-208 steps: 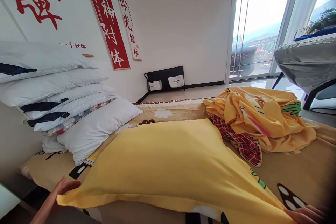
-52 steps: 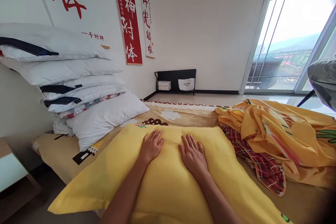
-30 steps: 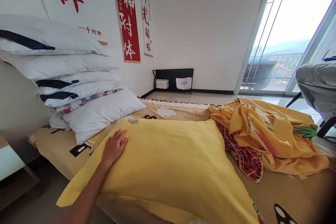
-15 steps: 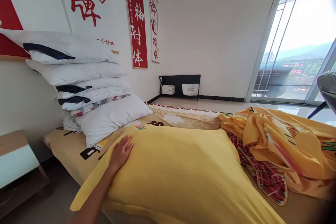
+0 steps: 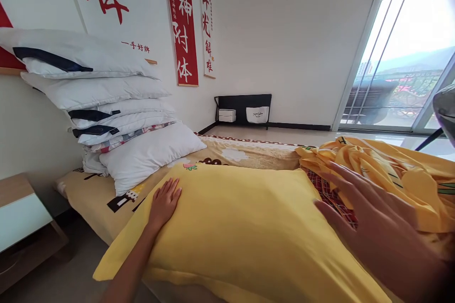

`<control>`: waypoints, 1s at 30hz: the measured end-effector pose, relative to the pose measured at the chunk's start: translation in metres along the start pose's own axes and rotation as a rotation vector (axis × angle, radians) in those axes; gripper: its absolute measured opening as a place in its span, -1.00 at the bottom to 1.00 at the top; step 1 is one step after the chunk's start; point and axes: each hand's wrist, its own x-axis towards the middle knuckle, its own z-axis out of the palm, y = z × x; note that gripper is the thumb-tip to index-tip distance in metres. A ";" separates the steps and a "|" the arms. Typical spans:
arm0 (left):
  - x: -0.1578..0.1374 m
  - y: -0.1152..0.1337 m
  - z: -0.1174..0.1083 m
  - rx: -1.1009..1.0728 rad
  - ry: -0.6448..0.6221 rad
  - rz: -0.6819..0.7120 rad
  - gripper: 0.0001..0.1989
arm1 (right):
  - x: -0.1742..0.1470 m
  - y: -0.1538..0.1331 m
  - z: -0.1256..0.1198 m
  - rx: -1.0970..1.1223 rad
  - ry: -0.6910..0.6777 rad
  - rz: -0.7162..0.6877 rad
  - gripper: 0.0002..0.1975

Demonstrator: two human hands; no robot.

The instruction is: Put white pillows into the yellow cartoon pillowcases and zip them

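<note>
Yellow pillow on bed, covered, fairly smooth; looks nearly done. Left hand flat on it, right hand by its right edge; fingers released on both. Cloth right of pillow crumpled, unfolded.

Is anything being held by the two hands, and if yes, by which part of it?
Nothing is held: the left hand lies flat on the left side of the yellow pillow, and the right hand is open, gripping nothing.
</note>
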 end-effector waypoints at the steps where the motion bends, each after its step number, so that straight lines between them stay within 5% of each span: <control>1: 0.000 0.000 0.000 0.001 -0.001 0.003 -0.48 | 0.006 -0.016 0.019 0.049 -0.017 -0.019 -0.44; 3: 0.001 -0.001 -0.001 0.001 0.004 0.012 -0.48 | 0.008 -0.048 0.066 0.136 -0.159 0.007 -0.44; 5: 0.001 -0.005 -0.002 -0.009 0.015 0.029 -0.48 | -0.003 -0.073 0.114 0.196 -0.458 0.011 -0.47; 8: -0.007 -0.016 -0.004 -0.050 0.039 0.084 -0.47 | -0.023 -0.079 0.155 0.232 -0.587 0.067 -0.46; 16: -0.081 -0.088 0.004 -0.182 0.271 -0.097 -0.37 | -0.033 -0.055 0.147 0.171 -0.551 0.036 -0.43; 19: -0.105 -0.123 0.000 -0.308 0.238 -0.440 -0.29 | -0.036 -0.058 0.149 0.159 -0.537 0.025 -0.43; 23: -0.118 -0.149 -0.018 -0.676 0.000 -0.841 -0.41 | -0.038 -0.057 0.149 0.178 -0.505 0.017 -0.45; 27: -0.117 -0.153 -0.028 -1.101 -0.054 -0.837 -0.63 | -0.039 -0.053 0.148 0.196 -0.496 0.017 -0.45; 30: -0.114 -0.154 -0.024 -1.115 -0.006 -0.845 -0.71 | -0.039 -0.052 0.147 0.190 -0.507 0.020 -0.45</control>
